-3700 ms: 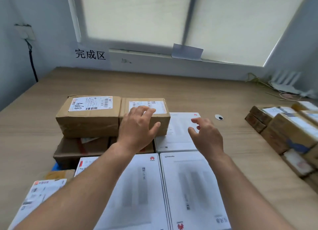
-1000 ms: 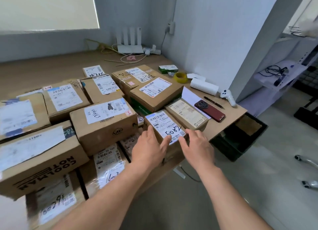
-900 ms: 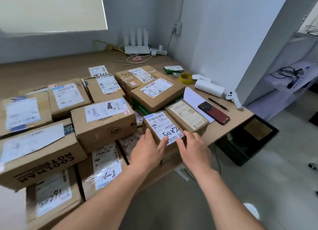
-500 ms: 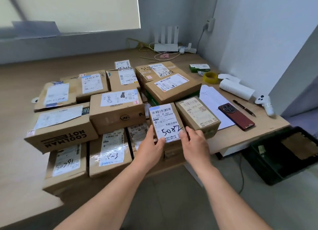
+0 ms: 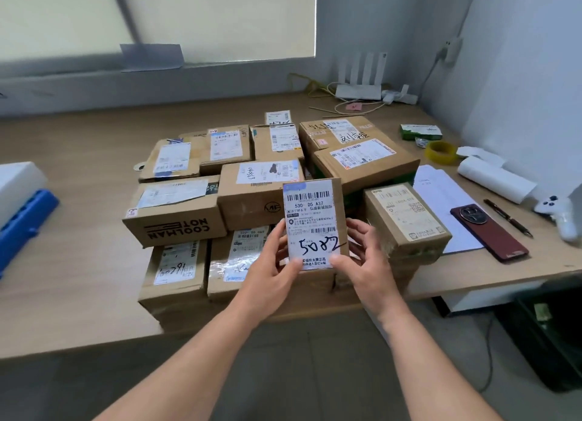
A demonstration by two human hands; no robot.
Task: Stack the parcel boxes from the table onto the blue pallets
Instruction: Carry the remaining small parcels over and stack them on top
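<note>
Wooden and wide, the counter (image 5: 78, 263) is set beneath a window with a pale blind (image 5: 189, 17), its right end against a grey wall. Brown parcel boxes (image 5: 258, 193) are piled in two layers near the front edge, right of the middle.

A small parcel box (image 5: 310, 222) is held upright at the front of the pile, its white label, handwritten "5082", turned toward the camera. It is gripped from both sides. The left hand (image 5: 271, 272) is curled round its left edge, thumb on the label's lower corner. The right hand (image 5: 362, 263) is closed on its right edge, the fingers (image 5: 362, 231) spread along that side. Whether its lower edge touches the boxes beneath cannot be told, as it is hidden by the hands.

A blue pallet (image 5: 25, 219) is seen at the counter's left end, well apart from the pile, with a white box (image 5: 19, 181) on it.

Toward the right front corner a dark red phone (image 5: 488, 231) is laid partly on a sheet of paper (image 5: 441, 193), with a pen (image 5: 507, 218) just beside it and a white controller (image 5: 559, 214) near the right edge. A yellow tape roll (image 5: 441, 152) and a white paper roll (image 5: 494, 178) are placed further back along the wall, and a white router (image 5: 359, 83) at the back right corner.
</note>
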